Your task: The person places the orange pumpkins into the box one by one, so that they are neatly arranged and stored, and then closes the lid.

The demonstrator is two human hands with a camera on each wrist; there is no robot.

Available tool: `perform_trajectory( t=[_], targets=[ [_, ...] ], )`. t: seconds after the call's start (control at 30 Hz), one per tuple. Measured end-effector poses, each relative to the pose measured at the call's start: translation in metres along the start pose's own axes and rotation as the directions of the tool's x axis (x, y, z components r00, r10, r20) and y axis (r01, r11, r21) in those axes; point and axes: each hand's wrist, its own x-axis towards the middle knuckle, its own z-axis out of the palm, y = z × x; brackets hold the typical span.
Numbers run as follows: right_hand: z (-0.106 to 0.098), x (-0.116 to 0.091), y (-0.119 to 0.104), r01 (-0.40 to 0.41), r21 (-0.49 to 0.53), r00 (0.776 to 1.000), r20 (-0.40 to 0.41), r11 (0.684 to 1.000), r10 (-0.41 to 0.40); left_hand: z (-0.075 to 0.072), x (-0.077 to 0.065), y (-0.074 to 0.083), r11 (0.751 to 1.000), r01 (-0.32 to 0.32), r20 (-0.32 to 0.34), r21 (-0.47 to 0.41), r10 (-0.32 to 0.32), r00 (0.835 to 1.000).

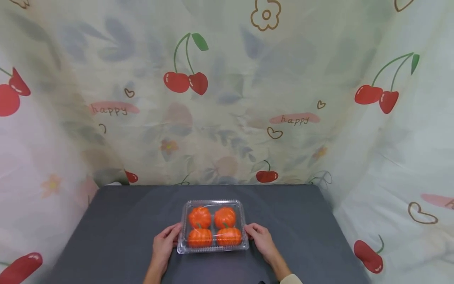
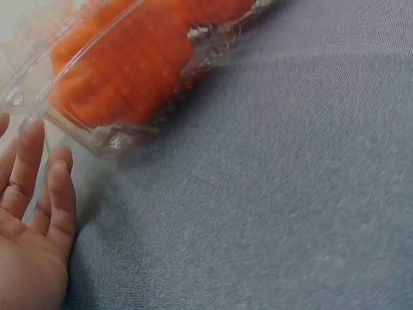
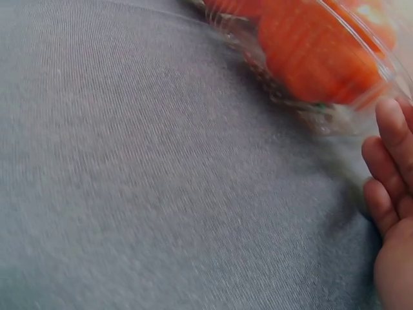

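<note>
A clear plastic clamshell container (image 1: pixel 213 250) has its lid down over several small orange pumpkins (image 1: pixel 228 236). My left hand (image 1: pixel 166 242) holds the container's left rim, and my right hand (image 1: pixel 261 240) grips the right rim. In the left wrist view, fingers (image 2: pixel 29 155) come up to the rim at one corner, close beside an orange pumpkin (image 2: pixel 122 71). The right wrist view has fingertips (image 3: pixel 390 116) right at the opposite rim. Both thumbs are hidden in the wrist views.
Dark grey cloth (image 1: pixel 291 221) covers the table around the container. A pale curtain (image 1: pixel 227 118) printed with cherries and hearts hangs behind the table and along both sides. A small white object (image 1: pixel 114 184) shows at the back left corner.
</note>
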Motion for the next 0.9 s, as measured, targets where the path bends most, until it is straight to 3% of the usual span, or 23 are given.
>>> perform_trajectory(
  t=[0.23, 0.4, 0.67, 0.9],
  targets=[
    [0.005, 0.002, -0.001, -0.011, 0.026, 0.996, -0.090, 1.000, 0.013, 0.001, -0.005, 0.008, 0.999, 0.037, 0.046, -0.021, -0.036, 0.998],
    [0.010, 0.004, -0.001, -0.015, 0.059, 0.994, -0.107, 0.998, 0.021, 0.000, -0.010, 0.012, 0.995, 0.063, 0.091, -0.074, -0.056, 0.994],
    [0.025, 0.009, -0.004, 0.016, 0.067, 0.987, -0.162, 0.998, -0.005, -0.001, -0.017, 0.014, 0.990, 0.027, 0.180, -0.139, -0.002, 0.984],
    [0.034, 0.016, -0.008, 0.008, 0.089, 0.984, -0.176, 0.996, 0.007, 0.002, -0.015, 0.012, 0.986, 0.016, 0.172, -0.166, 0.013, 0.985]
  ],
)
